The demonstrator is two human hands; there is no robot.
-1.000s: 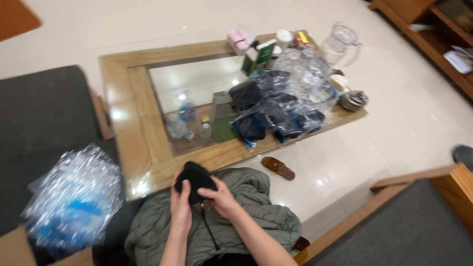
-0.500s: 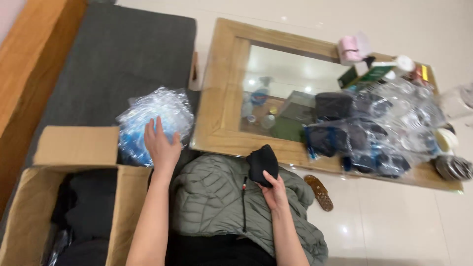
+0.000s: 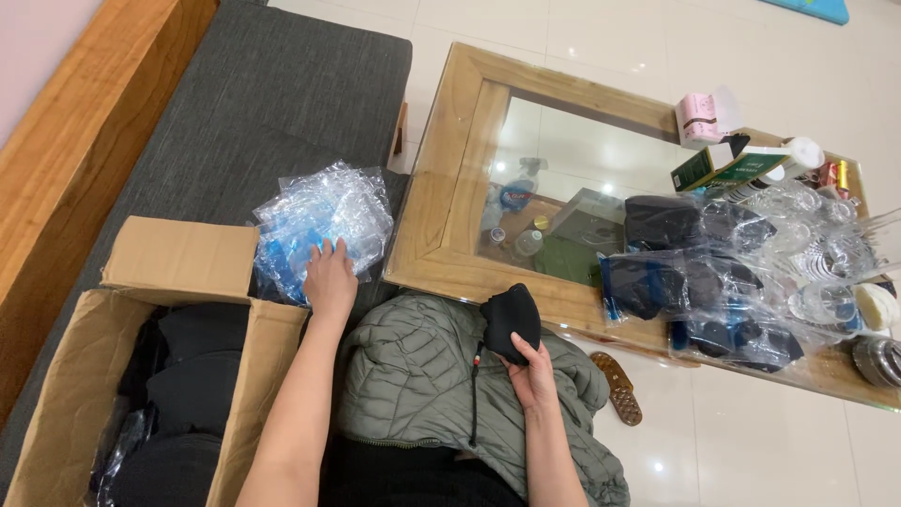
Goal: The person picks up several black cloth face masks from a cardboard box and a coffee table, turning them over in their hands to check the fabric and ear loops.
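- Our left hand [image 3: 329,279] lies with fingers spread flat on the pile of clear plastic bags [image 3: 319,223], on the grey sofa [image 3: 235,113] beyond the cardboard box [image 3: 178,272].
- Our right hand [image 3: 535,371] grips the black pouch [image 3: 511,321] above the green jacket [image 3: 422,385], near the glass table [image 3: 450,188].

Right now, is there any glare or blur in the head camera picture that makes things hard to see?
In the head view, ceiling lights glare off the glass top of the wooden coffee table and the glossy white floor tiles; the crinkled clear plastic bags under the left hand sparkle with highlights; the black fabric pouch in the right hand shows little detail; focus is sharp throughout.
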